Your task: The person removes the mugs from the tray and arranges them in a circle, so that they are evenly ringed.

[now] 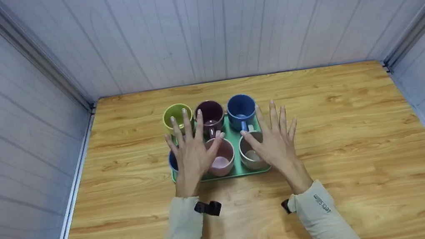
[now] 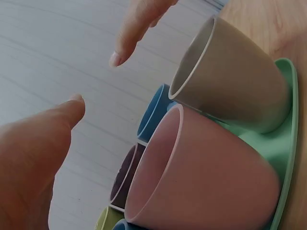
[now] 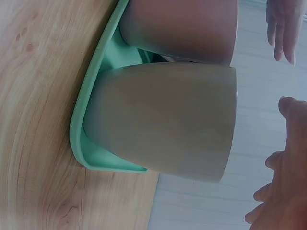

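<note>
A green tray (image 1: 238, 169) bears several mugs in two rows. In its back row stand a yellow-green mug (image 1: 171, 112), a dark purple mug (image 1: 214, 108) and a blue mug (image 1: 241, 109). A pink mug (image 1: 221, 164) and a beige-grey mug (image 1: 254, 157) are in front, with a darker blue mug (image 1: 172, 161) partly hidden by the left hand. My left hand (image 1: 192, 156) is spread over the left side of the tray, fingers straight. Over the beige-grey mug's right side, my right hand (image 1: 277, 143) is spread too. Both wrist views show the hands above the rims, holding nothing.
The tray rests on a wood-grain table (image 1: 122, 192). Pale panelled walls (image 1: 198, 24) enclose it at the back and both sides. A black strap device (image 1: 208, 208) is on the left wrist, and another (image 1: 286, 206) is on the right.
</note>
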{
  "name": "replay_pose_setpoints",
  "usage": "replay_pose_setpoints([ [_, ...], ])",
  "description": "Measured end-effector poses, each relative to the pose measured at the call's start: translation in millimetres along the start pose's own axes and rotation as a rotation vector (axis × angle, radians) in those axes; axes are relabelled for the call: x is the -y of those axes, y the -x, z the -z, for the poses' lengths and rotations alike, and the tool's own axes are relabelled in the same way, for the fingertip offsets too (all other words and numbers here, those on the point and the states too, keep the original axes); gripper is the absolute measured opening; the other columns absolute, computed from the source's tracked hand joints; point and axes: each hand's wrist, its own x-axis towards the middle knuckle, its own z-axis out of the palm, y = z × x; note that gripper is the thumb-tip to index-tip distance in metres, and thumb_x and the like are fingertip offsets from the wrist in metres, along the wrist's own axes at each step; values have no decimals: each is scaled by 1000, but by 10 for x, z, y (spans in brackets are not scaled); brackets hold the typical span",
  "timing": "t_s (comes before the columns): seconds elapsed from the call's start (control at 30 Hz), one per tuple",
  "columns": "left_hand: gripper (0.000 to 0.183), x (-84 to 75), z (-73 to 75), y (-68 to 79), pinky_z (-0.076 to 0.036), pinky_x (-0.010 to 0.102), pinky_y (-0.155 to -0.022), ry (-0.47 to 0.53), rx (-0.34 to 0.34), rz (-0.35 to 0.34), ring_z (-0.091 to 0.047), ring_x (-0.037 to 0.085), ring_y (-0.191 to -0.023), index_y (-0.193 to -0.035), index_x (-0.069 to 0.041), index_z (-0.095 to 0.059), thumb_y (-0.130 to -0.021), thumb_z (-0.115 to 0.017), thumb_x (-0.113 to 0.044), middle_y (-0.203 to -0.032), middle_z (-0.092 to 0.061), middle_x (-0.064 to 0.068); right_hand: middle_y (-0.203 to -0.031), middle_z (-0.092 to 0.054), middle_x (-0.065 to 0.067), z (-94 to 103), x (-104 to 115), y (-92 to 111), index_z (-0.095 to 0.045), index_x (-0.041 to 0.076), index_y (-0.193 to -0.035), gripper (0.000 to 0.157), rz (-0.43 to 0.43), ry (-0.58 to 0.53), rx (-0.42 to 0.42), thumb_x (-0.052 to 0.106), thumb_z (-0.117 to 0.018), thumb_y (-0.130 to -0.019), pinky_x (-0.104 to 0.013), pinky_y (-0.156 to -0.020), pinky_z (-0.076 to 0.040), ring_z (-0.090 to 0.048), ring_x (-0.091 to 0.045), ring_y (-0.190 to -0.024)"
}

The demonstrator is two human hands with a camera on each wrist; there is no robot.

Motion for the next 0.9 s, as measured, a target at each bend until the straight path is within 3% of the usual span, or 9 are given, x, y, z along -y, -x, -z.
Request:
replay_pose_setpoints([
  [0.2,73,112,148,-51,-2,62,-114,157,-15,13,5,35,-147,-154,-28,-14,-93,-37,-61,-162,0,7,-162,4,-8,37,-11,-12,-10,31,-154,86,13,-68,-14,73,-41,-86,-63,-113,5,8,-34,-147],
  [0.37,61,405,325,-131,-20,51,-115,440,-94,69,-26,35,-141,-149,-11,-32,-99,-42,-43,-152,-32,16,-161,-4,-10,65,-45,-25,-11,24,-155,89,73,-245,-20,65,-51,-86,-59,-115,-7,-3,-34,-147],
  [0.47,50,666,350,-175,-33,46,-109,618,-119,157,-43,33,-130,-138,-1,-45,-100,-45,-34,-137,-49,20,-160,-10,-10,78,-86,-27,-12,20,-155,91,97,-375,-14,59,-56,-86,-57,-115,-14,-11,-31,-147],
  [0.57,44,938,274,-169,-39,43,-104,732,-62,293,-49,33,-122,-130,3,-50,-101,-44,-29,-128,-55,23,-159,-16,-10,69,-134,-14,-11,17,-154,93,85,-484,3,55,-61,-85,-53,-116,-18,-16,-27,-146],
  [0.67,43,1154,118,-117,-41,42,-102,801,44,421,-50,32,-119,-130,5,-49,-102,-40,-27,-127,-55,24,-158,-19,-9,28,-193,11,-10,15,-154,95,71,-557,31,52,-64,-85,-51,-115,-21,-21,-27,-144],
  [0.8,41,1309,-102,-45,-45,39,-96,866,143,500,-54,30,-112,-133,7,-46,-102,-39,-19,-126,-54,25,-156,-22,-9,-63,-280,43,-10,14,-154,97,59,-609,55,48,-67,-84,-51,-113,-24,-28,-29,-140],
  [0.9,37,1355,-218,-9,-45,35,-94,849,179,530,-53,26,-109,-133,5,-48,-101,-41,-15,-123,-54,21,-155,-24,-12,-134,-342,65,-9,14,-154,98,50,-622,65,46,-69,-83,-52,-112,-26,-30,-33,-139],
])
